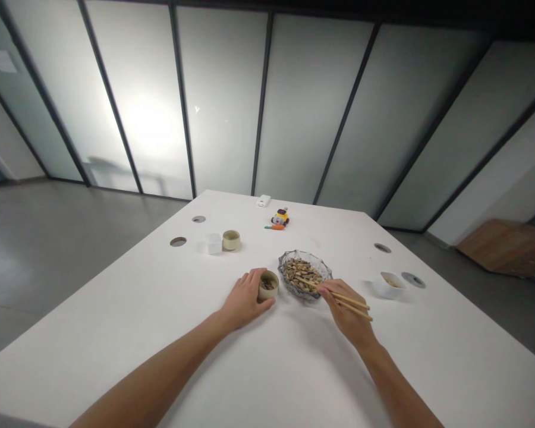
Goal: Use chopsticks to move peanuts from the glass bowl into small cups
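Note:
My left hand [248,300] is wrapped round the side of a small beige cup [271,293], which stands on the table with some dark seeds in its bottom. Just right of the cup is a faceted clear glass bowl [320,263] holding a heap of striped sunflower seeds [299,270]. My right hand [345,312] grips a pair of wooden chopsticks [350,301] over the bowl's right rim. Their tips reach in among the seeds; whether they pinch one I cannot tell.
On the white table [169,321], a second beige cup [231,240] and a clear plastic container [213,244] stand at the back left. A white bowl [389,287] with pale contents is at right. Farther back are a toy car [280,217], a toy carrot [276,227] and a white device [263,201].

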`<action>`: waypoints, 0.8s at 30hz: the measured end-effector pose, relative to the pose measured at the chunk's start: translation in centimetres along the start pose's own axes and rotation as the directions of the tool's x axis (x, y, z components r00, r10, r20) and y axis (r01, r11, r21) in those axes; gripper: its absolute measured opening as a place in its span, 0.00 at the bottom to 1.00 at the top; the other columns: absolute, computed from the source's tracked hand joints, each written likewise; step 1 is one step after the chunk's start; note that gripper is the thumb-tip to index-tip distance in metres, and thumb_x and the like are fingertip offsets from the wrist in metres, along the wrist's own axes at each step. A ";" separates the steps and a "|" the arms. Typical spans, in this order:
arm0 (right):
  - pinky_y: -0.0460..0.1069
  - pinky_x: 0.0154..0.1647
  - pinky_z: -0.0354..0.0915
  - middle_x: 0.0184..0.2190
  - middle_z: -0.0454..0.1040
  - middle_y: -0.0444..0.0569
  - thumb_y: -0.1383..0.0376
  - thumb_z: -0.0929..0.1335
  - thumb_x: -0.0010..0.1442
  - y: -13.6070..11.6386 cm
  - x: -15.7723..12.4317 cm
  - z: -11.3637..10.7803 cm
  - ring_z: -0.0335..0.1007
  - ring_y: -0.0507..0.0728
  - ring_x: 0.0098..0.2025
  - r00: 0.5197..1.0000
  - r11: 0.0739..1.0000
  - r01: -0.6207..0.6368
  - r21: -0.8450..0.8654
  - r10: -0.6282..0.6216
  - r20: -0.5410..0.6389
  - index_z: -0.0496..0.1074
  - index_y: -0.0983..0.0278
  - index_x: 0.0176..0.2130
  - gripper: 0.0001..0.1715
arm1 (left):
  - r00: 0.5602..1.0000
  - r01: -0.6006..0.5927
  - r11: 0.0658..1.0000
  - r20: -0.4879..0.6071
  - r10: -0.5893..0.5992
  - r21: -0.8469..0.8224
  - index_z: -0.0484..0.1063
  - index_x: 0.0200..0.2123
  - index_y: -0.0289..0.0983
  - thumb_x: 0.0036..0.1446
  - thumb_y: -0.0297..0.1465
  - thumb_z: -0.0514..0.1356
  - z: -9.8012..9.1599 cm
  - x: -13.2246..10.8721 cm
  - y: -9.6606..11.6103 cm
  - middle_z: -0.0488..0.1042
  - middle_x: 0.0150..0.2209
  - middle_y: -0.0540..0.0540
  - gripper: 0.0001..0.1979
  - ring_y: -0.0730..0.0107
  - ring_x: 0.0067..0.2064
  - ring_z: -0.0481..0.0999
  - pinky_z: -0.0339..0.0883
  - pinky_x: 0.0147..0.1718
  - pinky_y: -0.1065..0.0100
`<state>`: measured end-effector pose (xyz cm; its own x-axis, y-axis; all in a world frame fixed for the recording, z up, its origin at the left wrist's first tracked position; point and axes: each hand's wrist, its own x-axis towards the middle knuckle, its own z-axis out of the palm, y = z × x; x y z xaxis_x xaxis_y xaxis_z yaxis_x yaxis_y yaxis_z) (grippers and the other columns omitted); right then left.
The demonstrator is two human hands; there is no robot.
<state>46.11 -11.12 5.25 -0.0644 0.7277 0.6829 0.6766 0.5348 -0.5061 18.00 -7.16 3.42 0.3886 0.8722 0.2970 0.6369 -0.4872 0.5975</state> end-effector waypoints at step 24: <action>0.54 0.40 0.74 0.34 0.79 0.50 0.50 0.65 0.72 0.0 0.6 -2.0 0.77 0.59 0.37 0.998 0.995 0.011 -0.099 -0.017 -0.063 0.79 0.58 0.36 0.21 | 1.000 -0.009 1.000 -0.009 0.009 0.002 0.62 0.65 0.43 0.57 0.37 0.67 -0.1 -0.1 -0.1 0.71 0.61 0.39 0.33 0.48 0.59 0.73 0.66 0.60 0.47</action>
<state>47.59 -11.52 6.72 -0.0294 0.6897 0.7235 0.7451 0.4976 -0.4441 17.86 -7.21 3.42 0.3884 0.8679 0.3096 0.6342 -0.4955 0.5935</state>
